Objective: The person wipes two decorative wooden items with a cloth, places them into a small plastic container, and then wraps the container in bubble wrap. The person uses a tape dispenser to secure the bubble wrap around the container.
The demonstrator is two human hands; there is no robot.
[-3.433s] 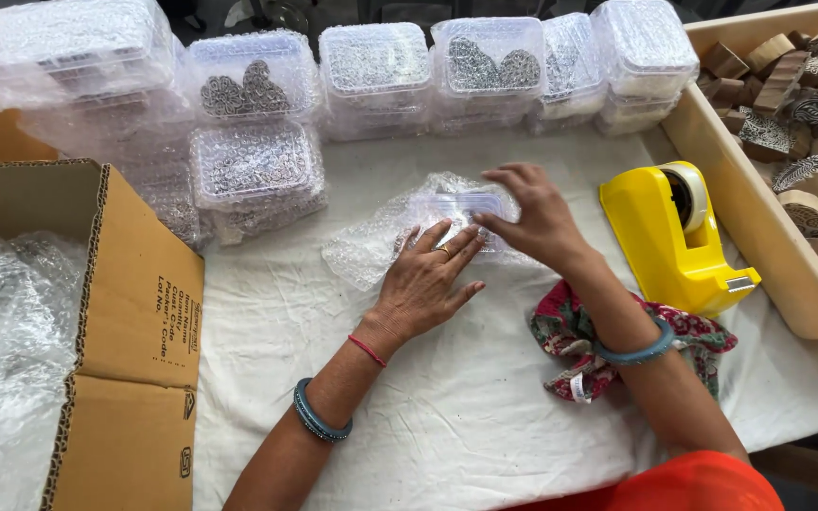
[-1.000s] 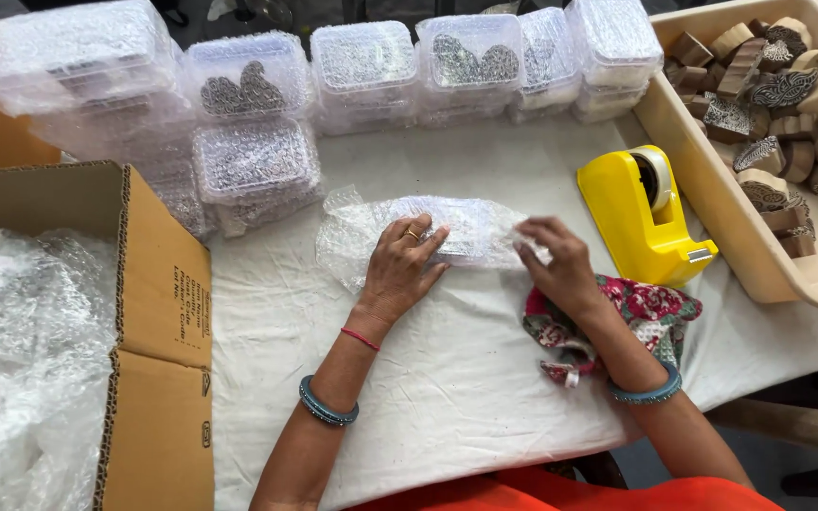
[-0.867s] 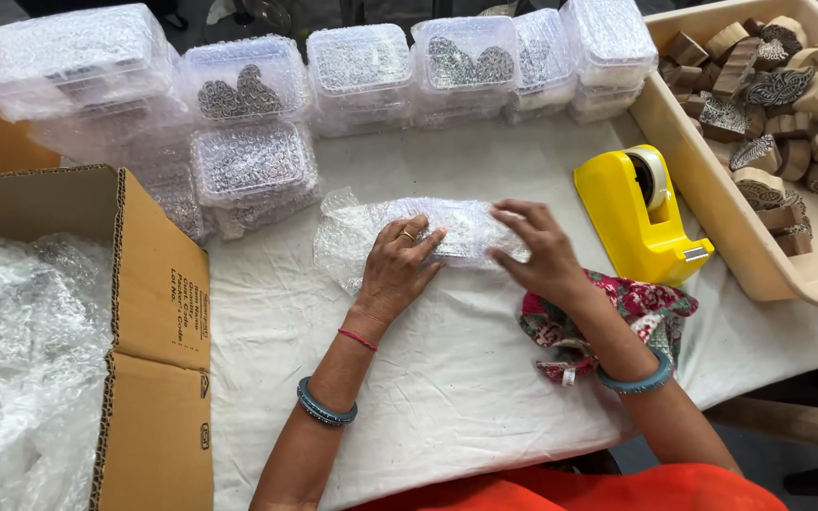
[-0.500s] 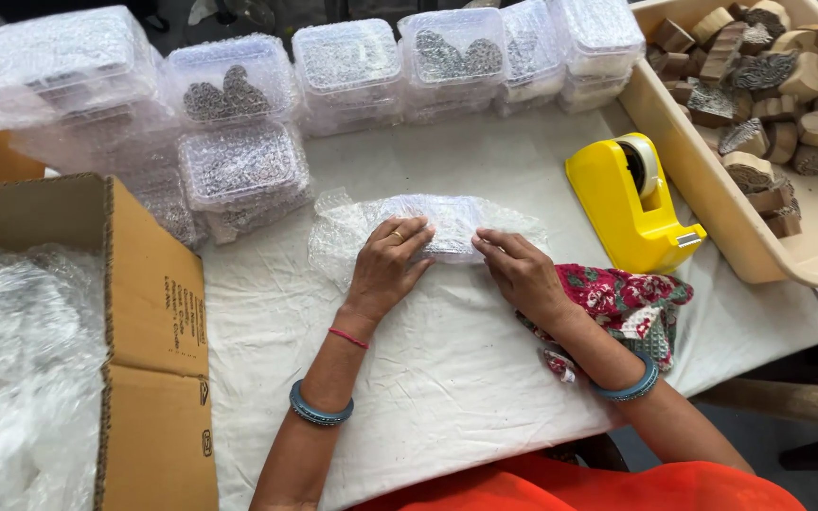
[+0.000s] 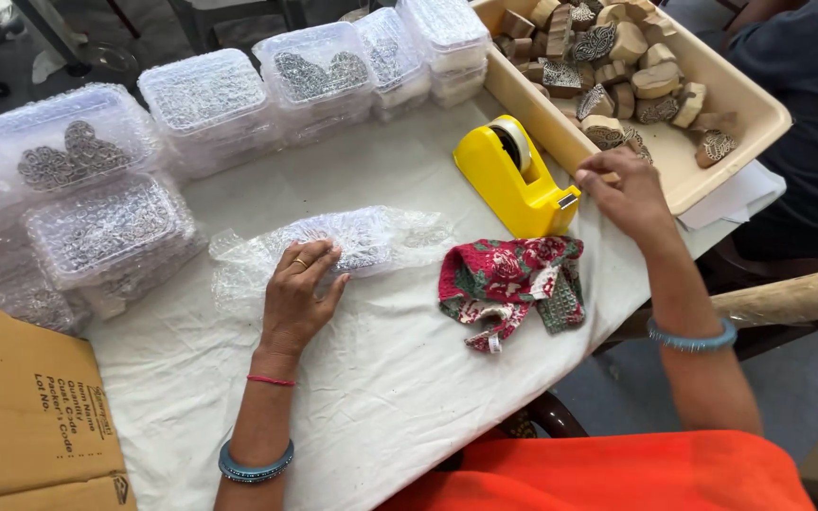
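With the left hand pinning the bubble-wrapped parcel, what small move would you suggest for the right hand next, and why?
Probably pull a strip from the yellow tape dispenser: the right hand is at its cutter end, and the left hand holds the bubble-wrapped parcel shut, with no tape visible on it.

Bubble-wrapped package [image 5: 352,241] mid-table; clear boxes [image 5: 205,95] behind; brown carton [image 5: 30,416], perhaps labelled, left.

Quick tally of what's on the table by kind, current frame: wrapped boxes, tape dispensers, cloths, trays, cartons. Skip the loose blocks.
Bubble-wrapped box under the left hand: 1
Stacked clear plastic boxes visible from above: at least 6 tops, lower layers unclear
Yellow tape dispenser by the right hand: 1
Floral cloth: 1
Beige tray: 1
Cardboard carton: 1
Total: at least 11
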